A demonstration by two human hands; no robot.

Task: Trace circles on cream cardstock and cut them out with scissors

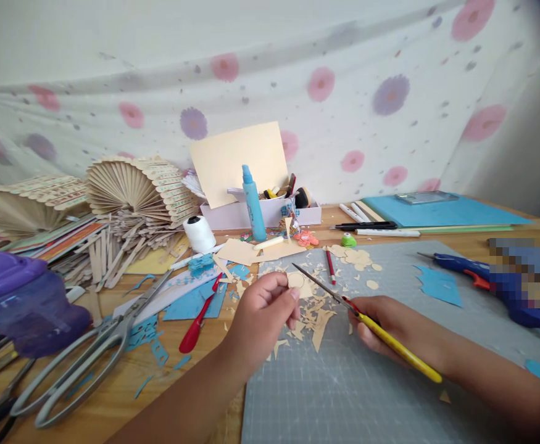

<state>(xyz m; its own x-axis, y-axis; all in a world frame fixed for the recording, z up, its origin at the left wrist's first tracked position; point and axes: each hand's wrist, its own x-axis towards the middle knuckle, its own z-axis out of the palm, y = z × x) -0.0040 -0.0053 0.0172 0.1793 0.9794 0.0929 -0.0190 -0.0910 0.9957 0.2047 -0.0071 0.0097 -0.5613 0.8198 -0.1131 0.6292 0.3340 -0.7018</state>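
My left hand (263, 314) pinches a small round piece of cream paper (297, 282) between thumb and fingers, above the grey cutting mat (344, 382). My right hand (387, 327) grips small scissors with yellow and red handles (376, 324). Their thin blades point up and left and meet the edge of the paper piece. Cream paper scraps (316, 317) lie on the mat just under both hands.
Large grey scissors (94, 351) and a purple container (20, 302) lie at the left. A blue glue bottle (253, 203), white box (260, 213), thread spool (199, 233), folded stick fans (135, 188), blue glue gun (482, 277) and blue folder (440, 213) surround the mat.
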